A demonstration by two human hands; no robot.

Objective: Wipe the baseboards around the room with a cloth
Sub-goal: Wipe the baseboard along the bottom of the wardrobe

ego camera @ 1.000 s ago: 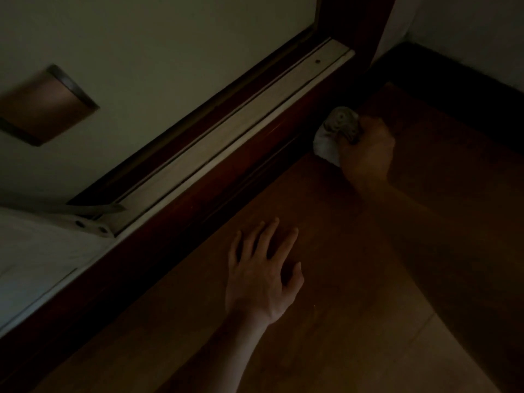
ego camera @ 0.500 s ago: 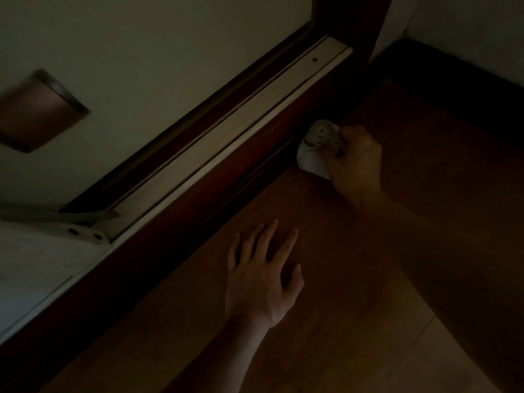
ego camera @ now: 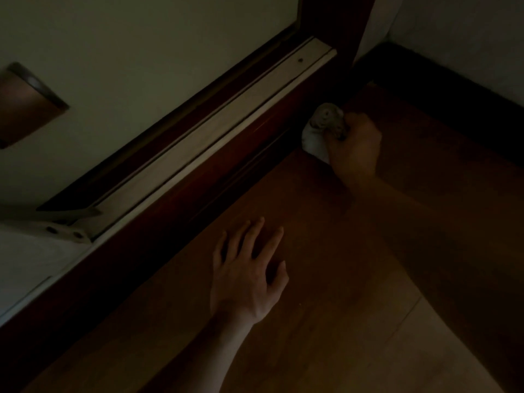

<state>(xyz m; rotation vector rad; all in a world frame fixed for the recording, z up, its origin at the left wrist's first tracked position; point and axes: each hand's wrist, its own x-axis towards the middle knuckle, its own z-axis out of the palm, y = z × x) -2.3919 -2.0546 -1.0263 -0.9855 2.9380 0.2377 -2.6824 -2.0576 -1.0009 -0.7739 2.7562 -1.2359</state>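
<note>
Dim wooden floor (ego camera: pixel 326 279): left hand (ego camera: pixel 248 275) splayed flat; ahead, right hand (ego camera: pixel 354 146) grips crumpled pale cloth (ego camera: pixel 320 129) against dark, grooved baseboard (ego camera: pixel 226 171).

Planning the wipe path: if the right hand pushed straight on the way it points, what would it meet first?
The dark wooden baseboard under the door track. The cloth that the right hand grips seems pressed against it near the corner post, though dim light hides the contact.
</note>
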